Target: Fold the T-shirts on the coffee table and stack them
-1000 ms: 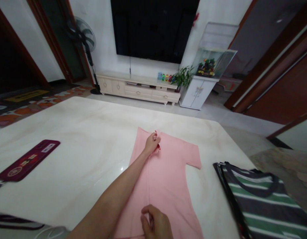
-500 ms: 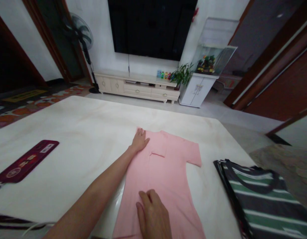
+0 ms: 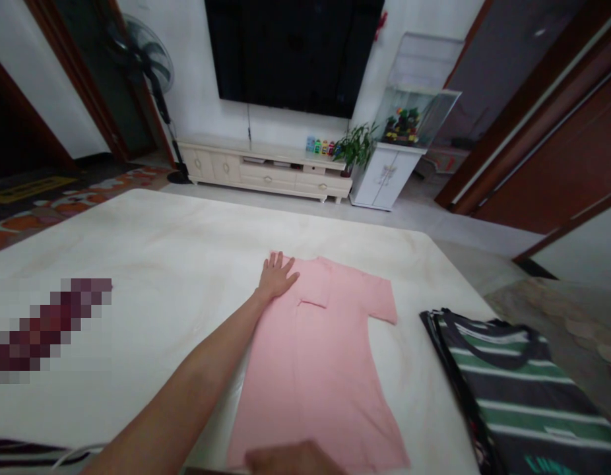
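Note:
A pink short-sleeved T-shirt (image 3: 330,356) lies spread on the white table. Its left side is folded inward, with that sleeve doubled over the chest, while the right sleeve sticks out flat. My left hand (image 3: 276,276) rests open at the shirt's upper left edge, fingers spread and palm down on the cloth. At the bottom edge of the view, over the shirt's lower hem, is my right hand (image 3: 298,460). It is blurred and partly cut off, so its fingers cannot be made out.
A stack of folded shirts, a green, grey and white striped one (image 3: 523,389) on top, sits at the table's (image 3: 187,244) right. A pixelated dark red item (image 3: 48,326) lies left. Beyond stand a fan (image 3: 147,59), a low cabinet (image 3: 266,175) and a glass tank (image 3: 414,119).
My right hand has moved back toward me, from the shirt's lower middle to its hem. My left hand stays at the upper left edge, its fingers spread a little wider.

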A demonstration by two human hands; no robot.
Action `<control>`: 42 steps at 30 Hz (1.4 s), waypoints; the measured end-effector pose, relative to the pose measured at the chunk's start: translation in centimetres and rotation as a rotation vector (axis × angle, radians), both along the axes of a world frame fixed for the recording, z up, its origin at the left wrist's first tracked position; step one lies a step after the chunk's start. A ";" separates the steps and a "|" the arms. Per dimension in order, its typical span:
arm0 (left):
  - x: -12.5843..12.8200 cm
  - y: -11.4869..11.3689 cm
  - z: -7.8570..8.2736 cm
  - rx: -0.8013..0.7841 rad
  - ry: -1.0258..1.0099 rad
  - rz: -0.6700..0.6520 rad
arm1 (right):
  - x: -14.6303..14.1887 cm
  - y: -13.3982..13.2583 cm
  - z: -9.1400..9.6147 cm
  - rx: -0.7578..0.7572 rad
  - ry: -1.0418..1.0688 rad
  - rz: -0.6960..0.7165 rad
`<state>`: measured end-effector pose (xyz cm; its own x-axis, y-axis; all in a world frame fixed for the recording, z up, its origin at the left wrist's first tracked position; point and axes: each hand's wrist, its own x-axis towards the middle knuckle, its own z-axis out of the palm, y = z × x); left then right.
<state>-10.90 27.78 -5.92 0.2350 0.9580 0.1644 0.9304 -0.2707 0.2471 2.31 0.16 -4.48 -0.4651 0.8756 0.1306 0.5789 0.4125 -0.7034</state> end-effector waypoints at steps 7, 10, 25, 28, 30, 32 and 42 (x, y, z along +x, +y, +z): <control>-0.7 -0.8 0.2 0.080 -0.029 -0.273 | 14.6 15.3 4.5 -0.093 -0.295 -0.981; -0.8 -0.2 0.0 0.038 -0.013 -0.279 | 16.3 18.0 3.4 -0.158 -0.334 -1.122; -1.1 -0.1 -0.7 0.118 -0.572 -0.123 | 5.0 21.6 8.1 0.150 -0.018 -0.673; -1.2 0.2 -0.7 0.089 -0.611 -0.063 | -0.9 21.2 6.8 0.138 -0.020 -0.464; -1.4 0.4 -0.7 0.076 -0.645 -0.019 | -2.6 19.4 5.6 0.108 -0.041 -0.349; -1.5 0.5 -0.8 0.074 -0.675 0.024 | -1.9 16.4 4.6 0.085 -0.064 -0.302; -1.6 0.0 -0.5 0.066 -0.675 -0.017 | 8.1 1.9 2.1 -0.248 -0.349 -0.471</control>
<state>-12.48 27.79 -6.41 0.0748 0.9381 0.3382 0.5732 -0.3180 0.7552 10.40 2.01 -2.37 -0.0012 0.9813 -0.1923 0.8707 -0.0936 -0.4828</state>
